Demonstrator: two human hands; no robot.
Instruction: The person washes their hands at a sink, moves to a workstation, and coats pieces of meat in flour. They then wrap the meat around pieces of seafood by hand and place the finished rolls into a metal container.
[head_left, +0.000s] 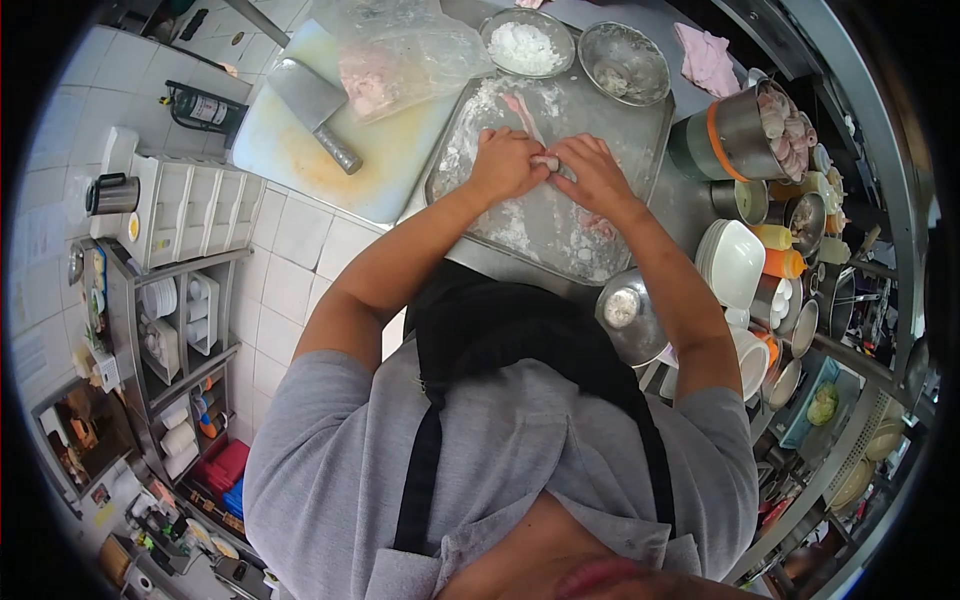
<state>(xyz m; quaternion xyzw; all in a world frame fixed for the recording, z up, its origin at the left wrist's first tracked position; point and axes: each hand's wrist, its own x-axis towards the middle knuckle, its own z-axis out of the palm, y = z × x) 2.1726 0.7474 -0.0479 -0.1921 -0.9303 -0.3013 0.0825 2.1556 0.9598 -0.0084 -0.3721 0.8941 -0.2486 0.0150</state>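
My left hand [508, 166] and my right hand [594, 180] meet over a floured metal tray [515, 235]. Their fingers pinch a small, pale rolled piece of raw meat [547, 163] between them. A thin pink strip of meat [520, 112] lies on the tray just beyond my left hand; whether it joins the pinched piece is hidden by the fingers. Some pinkish scraps [598, 226] rest on the tray below my right hand. Past the tray's far edge sit a bowl of white flour [524, 46] and a metal bowl with floury residue [624, 65].
To the left, a cleaver [318, 108] lies on a white cutting board [385, 185], beside a plastic bag of raw meat [375, 80]. On the right stand a pot of rolled meat [735, 135], stacked white dishes [733, 262] and sauce bottles [783, 263]. A steel bowl [632, 325] is near my right forearm.
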